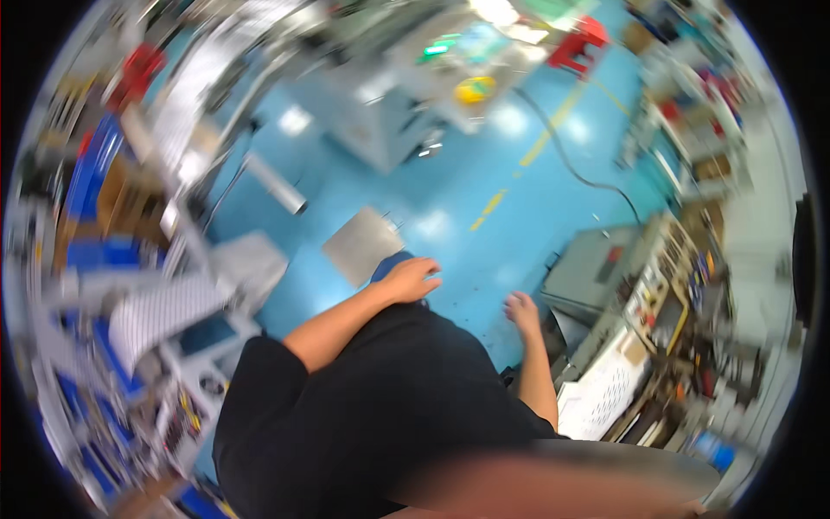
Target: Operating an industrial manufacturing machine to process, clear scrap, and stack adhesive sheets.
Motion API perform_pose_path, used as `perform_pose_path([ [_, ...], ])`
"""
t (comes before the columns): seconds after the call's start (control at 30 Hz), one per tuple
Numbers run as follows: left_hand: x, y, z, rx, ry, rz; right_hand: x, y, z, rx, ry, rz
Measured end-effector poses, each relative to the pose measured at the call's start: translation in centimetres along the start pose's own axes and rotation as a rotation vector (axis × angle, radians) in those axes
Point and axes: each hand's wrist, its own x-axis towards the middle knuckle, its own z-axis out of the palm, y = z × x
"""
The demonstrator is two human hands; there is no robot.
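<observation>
While the flat grey plate (359, 244) lies on the blue floor (510, 259) ahead, just beyond the left hand (413, 279) in the view, neither of the person's hands touches it. Left one is loose, fingers bent, nothing visible in it; sits in front of the body, over a bit of blue trouser leg. Can't tell if it brushes the cloth. Bent elbow looks like an arm swing more than a grip.

Right hand (522, 311) is out to the side, blurred, fingers part curled, no load visible. Nearest thing is the grey metal box (588, 270), just beside it but apart as far as I can tell. Box stands against the right-hand surface (638, 264), probably to leave the walkway free.

That surface carries a white sheet with dark marks (605, 394) near its edge, likely for easy reading, plus crowded tools farther along.

Farther out: black cable (588, 180) curves across the floor, probably slack for a run between stations. Grey cabinet (367, 117) ahead, yellow round thing (475, 89) beyond, red stool (579, 50) past that. Blue bin (95, 169) at far left beside cardboard (134, 203), presumably parts storage. Edges too smeared for detail.
</observation>
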Motion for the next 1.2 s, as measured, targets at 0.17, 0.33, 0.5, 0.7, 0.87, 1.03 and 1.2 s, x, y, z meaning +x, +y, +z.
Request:
perform_pose_path([
  [0.17,8.8,3.6,0.9,0.000,-0.115,-0.047,4.5,-9.1,-0.3,0.040,-0.109,-0.055],
  [0.33,22.5,6.9,1.7,-0.064,-0.245,-0.029,13.5,-12.2,-7.4,0.089,-0.096,-0.120],
  [0.5,40.5,12.8,1.0,0.016,-0.302,0.188,18.5,-11.0,-18.0,0.197,0.150,0.145],
  [0.7,59.9,25.8,-5.2,-0.059,-0.243,0.386,21.4,-8.6,-27.4,0.254,0.228,0.328],
  [0.87,74.5,30.8,-11.6,0.021,-0.153,0.406,28.9,-7.0,-32.3,-0.220,0.215,-0.022],
  [1.03,89.5,32.7,-19.2,0.136,0.286,0.407,45.6,-9.6,-44.3,-0.293,0.116,-0.468],
  [1.2,98.7,33.5,-25.6,0.228,0.606,0.281,68.7,-34.7,-59.2,-0.113,-0.037,0.203],
])
